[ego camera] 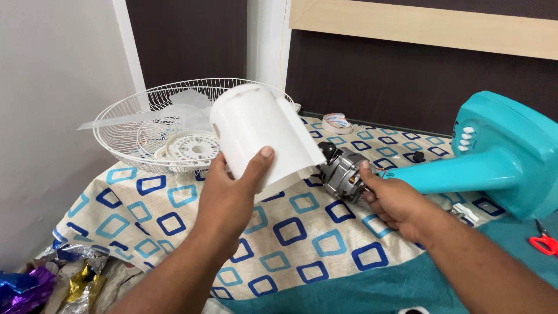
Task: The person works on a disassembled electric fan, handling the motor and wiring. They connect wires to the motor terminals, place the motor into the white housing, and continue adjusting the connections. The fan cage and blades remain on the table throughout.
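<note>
One white cover point(261, 136), one motor point(343, 173), two grilles point(125, 125)

The single head-worn camera looks forward and down from close range over both forearms onto the patterned cloth point(174, 215), facing the dark wall.

A white plastic motor cover point(258, 136) is lifted clear, tilted, beside the bare grey fan motor point(342, 173) on the teal stand point(494, 157).

I see a white wire fan guard point(174, 125) lying at the back left on the patterned cloth point(302, 232), a tape roll point(336, 122) near the wall, red scissors point(544, 244) at the right edge, and crumpled foil wrappers point(52, 279) bottom left.
</note>
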